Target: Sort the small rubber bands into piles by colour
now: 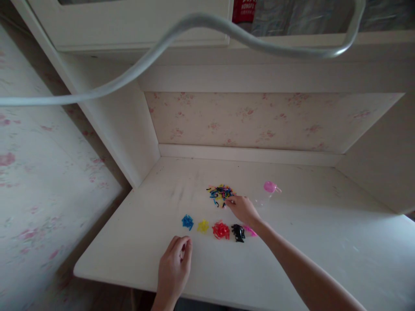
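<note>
A mixed heap of small coloured pieces (219, 193) lies on the white desk (136, 242). My right hand (242, 209) reaches to the heap's right edge, fingertips pinched at a piece there. In front of the heap stands a row of sorted little piles: blue (187, 222), yellow (203, 226), red (221, 230), black (238, 233), and pink (250, 231), the pink one partly hidden behind my right wrist. My left hand (175, 267) rests on the desk near the front edge, below the blue and yellow piles, its fingers curled loosely with nothing visible in them.
A pink lid and a clear small container (269, 190) lie right of the heap. The desk sits in an alcove with side panels, floral back wall and a cupboard above. A grey cable (136, 69) hangs across the top of the view. The front edge of the desk is near my left hand.
</note>
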`<state>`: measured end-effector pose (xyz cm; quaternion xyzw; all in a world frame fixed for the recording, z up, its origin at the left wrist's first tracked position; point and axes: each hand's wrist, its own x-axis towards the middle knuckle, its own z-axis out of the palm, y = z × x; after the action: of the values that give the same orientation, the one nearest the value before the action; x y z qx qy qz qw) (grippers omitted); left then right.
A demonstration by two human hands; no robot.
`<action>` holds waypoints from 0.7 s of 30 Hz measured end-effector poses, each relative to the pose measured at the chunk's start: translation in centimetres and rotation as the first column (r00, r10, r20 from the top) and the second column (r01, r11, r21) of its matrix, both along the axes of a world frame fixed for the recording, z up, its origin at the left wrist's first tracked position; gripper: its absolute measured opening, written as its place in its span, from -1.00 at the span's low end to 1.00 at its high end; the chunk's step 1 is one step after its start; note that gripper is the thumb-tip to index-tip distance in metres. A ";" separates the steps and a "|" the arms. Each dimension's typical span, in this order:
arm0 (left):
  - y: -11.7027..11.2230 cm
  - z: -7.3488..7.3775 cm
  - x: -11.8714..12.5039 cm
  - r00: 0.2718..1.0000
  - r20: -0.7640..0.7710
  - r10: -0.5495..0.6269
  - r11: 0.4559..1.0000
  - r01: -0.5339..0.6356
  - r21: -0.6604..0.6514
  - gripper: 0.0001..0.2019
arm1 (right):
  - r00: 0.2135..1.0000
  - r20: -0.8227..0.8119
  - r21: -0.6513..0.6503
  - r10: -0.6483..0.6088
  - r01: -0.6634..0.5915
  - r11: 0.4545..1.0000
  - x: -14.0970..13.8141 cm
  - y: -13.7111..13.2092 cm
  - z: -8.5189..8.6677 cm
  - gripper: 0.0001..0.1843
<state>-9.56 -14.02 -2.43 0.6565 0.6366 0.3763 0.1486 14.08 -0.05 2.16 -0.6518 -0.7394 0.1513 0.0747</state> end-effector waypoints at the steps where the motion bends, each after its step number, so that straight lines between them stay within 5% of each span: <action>1: 0.0 0.1 0.0 1.000 0.001 0.001 1.000 -0.001 -0.008 -0.78 | 1.000 -0.019 0.007 0.022 -0.022 1.000 -0.1 -0.3 0.1 -0.60; 10: -0.2 0.0 0.0 1.000 -0.021 -0.002 0.999 0.001 -0.040 -0.77 | 0.948 -0.060 0.066 0.312 -0.308 0.949 -4.5 -5.0 0.9 -0.59; 21: -0.1 0.1 0.1 1.000 -0.022 -0.012 1.000 0.011 -0.014 -0.77 | 0.948 0.012 0.086 0.317 -0.317 0.945 -5.6 -4.5 0.8 -0.69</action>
<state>-9.45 -14.08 -2.35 0.6632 0.6371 0.3637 0.1485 8.52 -4.57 2.93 -0.5206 -0.8402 0.1298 0.0786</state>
